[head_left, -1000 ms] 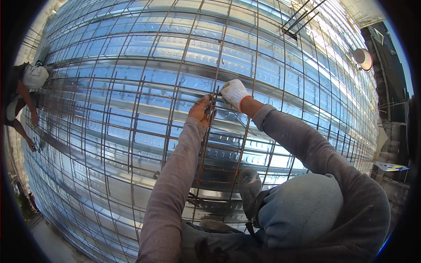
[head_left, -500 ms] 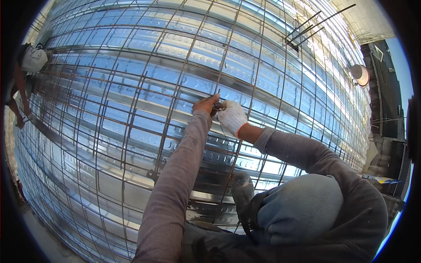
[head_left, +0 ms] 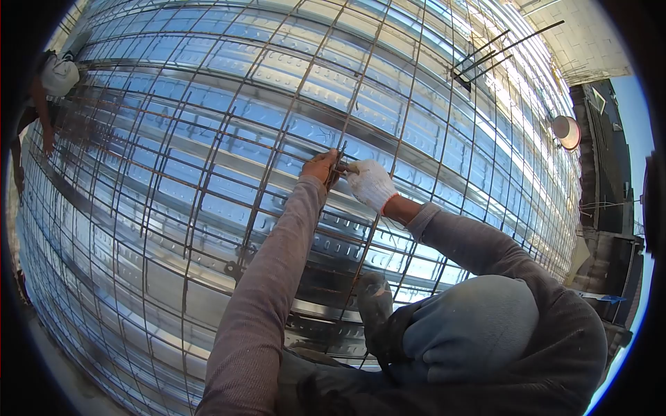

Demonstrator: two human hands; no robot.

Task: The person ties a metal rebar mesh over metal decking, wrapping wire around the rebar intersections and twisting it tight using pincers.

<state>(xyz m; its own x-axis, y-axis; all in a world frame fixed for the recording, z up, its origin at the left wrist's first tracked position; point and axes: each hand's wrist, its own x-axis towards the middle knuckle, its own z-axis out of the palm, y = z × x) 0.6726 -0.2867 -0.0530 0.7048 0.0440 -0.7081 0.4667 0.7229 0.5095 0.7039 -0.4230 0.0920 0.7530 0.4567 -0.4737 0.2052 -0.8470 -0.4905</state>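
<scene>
My bare left hand (head_left: 320, 168) is closed around a bar of the rebar mesh (head_left: 284, 128), close to where bars cross. Facing it from the right is my right hand (head_left: 371, 184) in a white knit glove with an orange cuff. Its fingers are pinched, and a short brownish metal piece (head_left: 345, 167) shows between them and the bar. Whether that is a tool or tie wire I cannot make out. Under the mesh lies shiny ribbed metal decking (head_left: 215, 211) with embossed dimples.
My knee (head_left: 479, 319) and boot (head_left: 374, 297) are at the lower right. Another person in a white cap (head_left: 60, 75) bends over the mesh at far left. Bare bar ends (head_left: 517, 43) stick up at upper right, near a round pale object (head_left: 566, 132).
The view has shifted slightly. My hands stay together at the same bar, with the right one drawn a little away from the left. The other person's arm has moved.
</scene>
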